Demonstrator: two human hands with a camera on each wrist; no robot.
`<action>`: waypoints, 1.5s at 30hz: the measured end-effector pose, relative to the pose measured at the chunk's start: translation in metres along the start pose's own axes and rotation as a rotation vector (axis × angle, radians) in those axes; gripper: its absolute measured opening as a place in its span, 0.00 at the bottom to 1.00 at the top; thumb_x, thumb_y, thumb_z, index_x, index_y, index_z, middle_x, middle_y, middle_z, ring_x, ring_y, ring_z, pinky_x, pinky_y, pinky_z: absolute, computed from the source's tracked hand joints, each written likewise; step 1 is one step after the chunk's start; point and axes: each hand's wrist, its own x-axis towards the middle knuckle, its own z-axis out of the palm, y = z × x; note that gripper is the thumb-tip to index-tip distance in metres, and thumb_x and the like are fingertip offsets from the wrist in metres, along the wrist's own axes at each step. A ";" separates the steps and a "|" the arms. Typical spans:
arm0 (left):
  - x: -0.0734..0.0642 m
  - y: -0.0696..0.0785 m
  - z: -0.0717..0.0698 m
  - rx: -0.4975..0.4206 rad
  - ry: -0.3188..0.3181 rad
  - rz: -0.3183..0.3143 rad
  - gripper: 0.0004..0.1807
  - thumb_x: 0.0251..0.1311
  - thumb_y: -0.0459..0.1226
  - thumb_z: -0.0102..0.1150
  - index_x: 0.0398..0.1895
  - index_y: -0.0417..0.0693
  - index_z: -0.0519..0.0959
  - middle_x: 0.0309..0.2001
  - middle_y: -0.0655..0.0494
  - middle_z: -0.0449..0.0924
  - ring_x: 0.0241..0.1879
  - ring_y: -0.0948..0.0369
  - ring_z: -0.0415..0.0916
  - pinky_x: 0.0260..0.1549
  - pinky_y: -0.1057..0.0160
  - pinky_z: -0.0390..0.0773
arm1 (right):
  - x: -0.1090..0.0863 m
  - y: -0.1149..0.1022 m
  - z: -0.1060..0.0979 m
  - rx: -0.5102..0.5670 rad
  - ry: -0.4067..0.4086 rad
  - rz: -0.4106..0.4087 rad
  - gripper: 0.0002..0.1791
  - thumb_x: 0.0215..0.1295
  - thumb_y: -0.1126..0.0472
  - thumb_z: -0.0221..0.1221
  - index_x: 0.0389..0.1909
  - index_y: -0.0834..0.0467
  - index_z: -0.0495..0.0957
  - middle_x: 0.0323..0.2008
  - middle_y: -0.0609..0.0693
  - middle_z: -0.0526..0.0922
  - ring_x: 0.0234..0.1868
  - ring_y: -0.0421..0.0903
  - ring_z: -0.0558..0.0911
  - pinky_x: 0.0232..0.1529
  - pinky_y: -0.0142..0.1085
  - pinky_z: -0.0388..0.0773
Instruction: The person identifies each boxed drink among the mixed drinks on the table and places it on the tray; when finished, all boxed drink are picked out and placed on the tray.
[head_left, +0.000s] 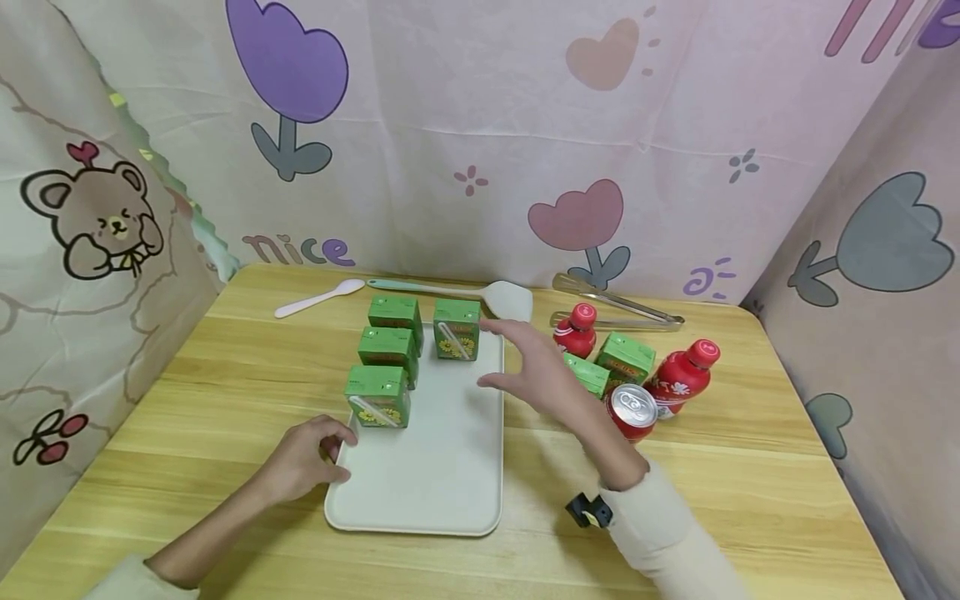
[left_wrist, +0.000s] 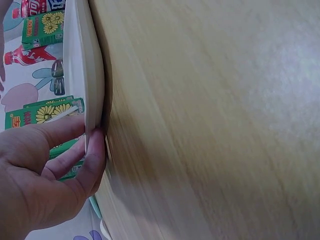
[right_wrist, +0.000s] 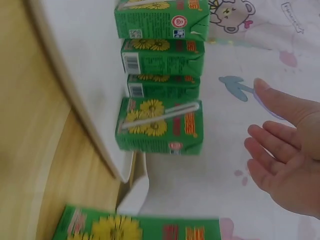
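My left hand [head_left: 303, 458] pinches the left rim of a cream tray [head_left: 442, 479], thumb and fingers on either side of the edge in the left wrist view. Three green drink cartons stand in a row along the tray's left side, the front carton [head_left: 378, 400] nearest that hand. Another green carton [head_left: 457, 333] with a straw on its face stands at the back right of the tray. Just right of this carton is my right hand [head_left: 536, 371], held above the tray's right edge with fingers and thumb spread. The right wrist view shows the right hand [right_wrist: 287, 145] holding nothing.
Right of the tray stand two red bottles, the right bottle [head_left: 681, 379] beside a red can [head_left: 632, 412], and two green cartons, one carton [head_left: 627, 358] between the bottles. Behind lie a pink spoon [head_left: 322, 298], a spatula [head_left: 506, 298] and metal tongs [head_left: 622, 308], near the curtain.
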 end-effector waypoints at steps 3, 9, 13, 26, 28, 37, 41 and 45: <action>0.000 0.000 0.000 0.000 -0.001 -0.001 0.20 0.36 0.26 0.72 0.38 0.39 0.79 0.32 0.53 0.73 0.31 0.61 0.69 0.24 0.70 0.71 | -0.014 0.006 -0.008 0.000 0.030 0.001 0.35 0.51 0.55 0.70 0.62 0.52 0.71 0.61 0.47 0.75 0.65 0.48 0.71 0.64 0.46 0.68; -0.001 0.000 0.000 0.002 -0.002 -0.010 0.20 0.36 0.26 0.72 0.38 0.39 0.79 0.33 0.53 0.73 0.32 0.60 0.69 0.24 0.70 0.71 | -0.038 0.024 -0.024 -0.020 0.086 -0.020 0.33 0.49 0.56 0.71 0.59 0.54 0.74 0.57 0.49 0.78 0.57 0.48 0.77 0.56 0.47 0.75; -0.001 0.000 -0.001 0.005 0.002 -0.007 0.20 0.36 0.26 0.72 0.38 0.39 0.79 0.32 0.53 0.73 0.32 0.60 0.69 0.24 0.70 0.71 | -0.049 0.034 -0.035 -0.057 0.108 0.003 0.32 0.47 0.56 0.72 0.56 0.54 0.76 0.53 0.50 0.81 0.55 0.49 0.79 0.54 0.48 0.75; -0.002 0.000 -0.001 0.004 -0.002 0.012 0.19 0.38 0.27 0.71 0.38 0.40 0.79 0.32 0.53 0.73 0.32 0.61 0.69 0.24 0.71 0.71 | -0.067 0.074 -0.064 -0.141 0.085 0.124 0.26 0.48 0.58 0.72 0.51 0.57 0.80 0.47 0.57 0.84 0.47 0.54 0.82 0.48 0.52 0.79; -0.001 0.001 -0.001 0.004 0.000 0.013 0.19 0.38 0.27 0.71 0.38 0.40 0.79 0.32 0.53 0.73 0.31 0.61 0.69 0.25 0.71 0.71 | -0.066 0.078 -0.066 -0.149 0.072 0.123 0.26 0.48 0.58 0.72 0.50 0.59 0.80 0.46 0.57 0.84 0.46 0.54 0.83 0.47 0.51 0.79; -0.001 0.001 -0.001 -0.005 -0.004 0.016 0.19 0.38 0.26 0.71 0.38 0.39 0.79 0.33 0.52 0.73 0.31 0.60 0.69 0.24 0.70 0.71 | -0.060 0.085 -0.068 -0.129 -0.017 0.177 0.26 0.48 0.55 0.72 0.49 0.59 0.81 0.45 0.56 0.85 0.45 0.51 0.84 0.46 0.47 0.81; -0.001 0.002 -0.001 -0.002 -0.003 0.014 0.19 0.38 0.26 0.71 0.37 0.39 0.79 0.32 0.52 0.73 0.31 0.60 0.69 0.24 0.70 0.71 | -0.059 0.083 -0.066 -0.127 -0.054 0.216 0.28 0.48 0.53 0.72 0.51 0.60 0.80 0.45 0.55 0.84 0.44 0.50 0.82 0.45 0.47 0.81; -0.001 0.002 -0.001 0.002 -0.002 0.016 0.19 0.37 0.26 0.71 0.37 0.39 0.79 0.32 0.52 0.73 0.31 0.60 0.69 0.24 0.71 0.71 | -0.057 0.080 -0.063 -0.126 -0.066 0.242 0.28 0.48 0.53 0.71 0.51 0.60 0.80 0.43 0.55 0.83 0.41 0.48 0.80 0.42 0.44 0.81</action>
